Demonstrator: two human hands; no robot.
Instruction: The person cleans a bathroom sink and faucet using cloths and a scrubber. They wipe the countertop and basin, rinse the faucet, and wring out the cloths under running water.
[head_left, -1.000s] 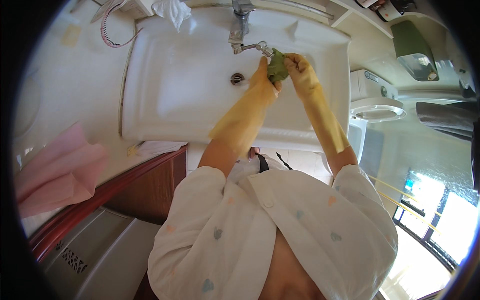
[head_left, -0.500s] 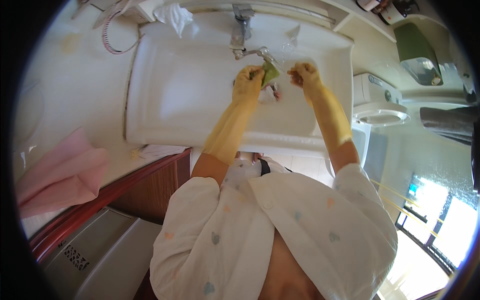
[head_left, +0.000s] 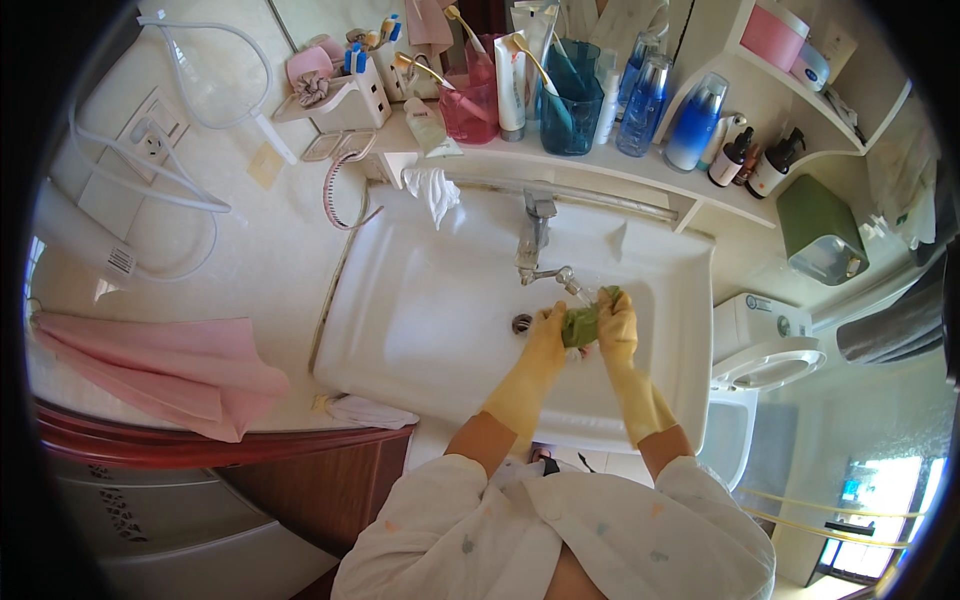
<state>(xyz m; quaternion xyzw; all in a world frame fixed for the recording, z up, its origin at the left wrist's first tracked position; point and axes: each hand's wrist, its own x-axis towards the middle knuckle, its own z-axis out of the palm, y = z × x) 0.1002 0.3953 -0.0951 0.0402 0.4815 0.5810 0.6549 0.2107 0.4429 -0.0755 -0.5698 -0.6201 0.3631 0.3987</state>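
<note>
Both my hands wear long yellow rubber gloves and work over the white sink (head_left: 400, 330). My left hand (head_left: 544, 328) is closed on the left side of a limp green cloth (head_left: 579, 328). My right hand (head_left: 617, 322) grips its other side, with a green corner showing above the fingers. The cloth hangs between them under the swivel spout of the chrome faucet (head_left: 535, 235). Just below the cloth, a small white and reddish thing (head_left: 577, 353) is partly hidden, and I cannot make out its kind. A dark drain (head_left: 521, 324) lies left of my left hand.
A shelf behind the sink holds a pink cup (head_left: 468, 112), a teal cup (head_left: 570, 120) with toothbrushes, and several bottles (head_left: 697, 122). A crumpled white cloth (head_left: 434, 193) hangs over the back rim. On the left counter lie a pink cloth (head_left: 165, 370) and a hairband (head_left: 335, 200).
My right hand, apart from the green cloth before, now grips it together with my left. The view has tilted up, bringing the shelf into sight.
</note>
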